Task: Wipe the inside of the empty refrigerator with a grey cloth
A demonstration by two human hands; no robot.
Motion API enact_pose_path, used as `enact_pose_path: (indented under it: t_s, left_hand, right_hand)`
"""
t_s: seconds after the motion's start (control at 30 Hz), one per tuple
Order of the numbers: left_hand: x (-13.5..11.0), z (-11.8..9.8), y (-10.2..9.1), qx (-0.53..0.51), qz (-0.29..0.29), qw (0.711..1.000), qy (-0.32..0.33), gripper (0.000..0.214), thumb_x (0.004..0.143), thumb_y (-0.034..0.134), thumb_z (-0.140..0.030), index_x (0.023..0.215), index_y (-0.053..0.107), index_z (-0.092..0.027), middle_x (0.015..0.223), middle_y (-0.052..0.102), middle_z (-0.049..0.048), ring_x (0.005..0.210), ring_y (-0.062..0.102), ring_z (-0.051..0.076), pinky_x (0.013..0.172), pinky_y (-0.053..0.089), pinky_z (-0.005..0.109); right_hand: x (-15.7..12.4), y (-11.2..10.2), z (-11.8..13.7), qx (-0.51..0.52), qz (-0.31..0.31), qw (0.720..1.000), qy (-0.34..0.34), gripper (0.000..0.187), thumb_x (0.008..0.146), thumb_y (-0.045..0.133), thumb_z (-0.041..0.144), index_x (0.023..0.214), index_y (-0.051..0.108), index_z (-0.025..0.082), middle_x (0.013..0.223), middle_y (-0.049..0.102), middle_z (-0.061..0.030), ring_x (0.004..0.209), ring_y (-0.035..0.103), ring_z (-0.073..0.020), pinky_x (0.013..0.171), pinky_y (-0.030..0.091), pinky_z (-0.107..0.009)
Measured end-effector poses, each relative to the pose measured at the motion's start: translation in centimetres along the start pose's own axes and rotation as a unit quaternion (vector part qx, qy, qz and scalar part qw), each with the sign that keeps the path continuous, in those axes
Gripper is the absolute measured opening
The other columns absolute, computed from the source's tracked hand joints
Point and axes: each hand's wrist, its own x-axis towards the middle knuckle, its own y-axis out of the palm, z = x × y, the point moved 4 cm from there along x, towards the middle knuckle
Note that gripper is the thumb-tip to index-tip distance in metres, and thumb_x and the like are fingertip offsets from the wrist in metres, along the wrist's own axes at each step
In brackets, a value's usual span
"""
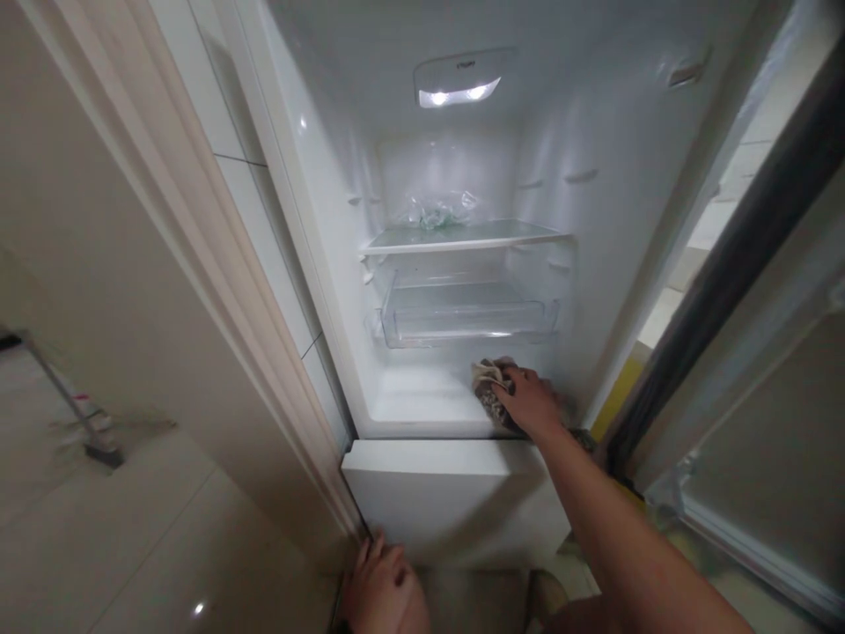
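Observation:
I look into an open white fridge (422, 220). My right hand (528, 401) reaches in and presses a crumpled brown-and-beige cloth (487, 380) against the fridge floor (413, 401), fingers closed on it. My left hand (379, 590) rests low at the bottom of the picture, near the base of the door frame, fingers lying loosely together and flat; nothing shows in it. A closed white lower drawer front (449, 493) lies between the two hands.
A glass shelf (462, 236) carries a crumpled clear plastic bag (436, 210). Below it sits a clear drawer (466, 313). The fridge door (759, 308) stands open at right. A beige wall panel (132, 220) is left; a mop (85, 423) stands on the tiled floor.

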Motion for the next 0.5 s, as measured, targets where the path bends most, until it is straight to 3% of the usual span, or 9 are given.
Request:
enact_pose_path:
  t_s: [0.07,0.17,0.33,0.5]
  left_hand:
    - [0.2,0.2,-0.5,-0.006,-0.004,1.0,-0.017,0.049,0.093,0.041,-0.034,0.132,0.07,-0.031,0.159,0.052,0.0004,0.15,0.039,0.029,0.125,0.034,0.049]
    - [0.4,0.6,-0.6,-0.006,0.002,0.999,-0.042,0.047,0.094,0.041,-0.036,0.131,0.07,-0.03,0.157,0.053,0.0024,0.149,0.04,0.028,0.123,0.034,0.047]
    - [0.6,1.2,-0.3,-0.004,-0.019,0.998,-0.057,0.044,0.091,0.042,-0.036,0.121,0.074,-0.031,0.151,0.059,0.0025,0.144,0.046,0.028,0.117,0.04,0.046]
    - [0.5,1.3,-0.4,-0.027,-0.064,0.997,-0.038,0.04,0.089,0.044,-0.034,0.112,0.076,-0.029,0.133,0.069,0.0057,0.132,0.054,0.028,0.107,0.046,0.044]
  right_hand:
    - [0.5,1.4,0.9,-0.068,0.047,0.996,-0.014,0.062,0.092,0.048,0.071,0.141,0.058,0.034,0.137,0.061,-0.0164,0.121,0.056,-0.0427,0.098,0.043,-0.066]
    - [0.8,2.5,1.8,-0.098,0.072,0.991,-0.049,0.067,0.094,0.044,0.07,0.148,0.051,0.031,0.133,0.062,-0.0194,0.118,0.059,-0.0416,0.094,0.046,-0.06]
    - [1.5,2.8,2.3,-0.118,0.064,0.988,-0.069,0.058,0.098,0.04,0.062,0.148,0.052,0.033,0.131,0.064,-0.0181,0.115,0.061,-0.0391,0.09,0.048,-0.054]
    - [2.3,3.7,4.1,-0.12,0.071,0.988,-0.06,0.054,0.099,0.038,0.059,0.142,0.056,0.03,0.126,0.066,-0.0183,0.114,0.061,-0.0389,0.091,0.048,-0.055]
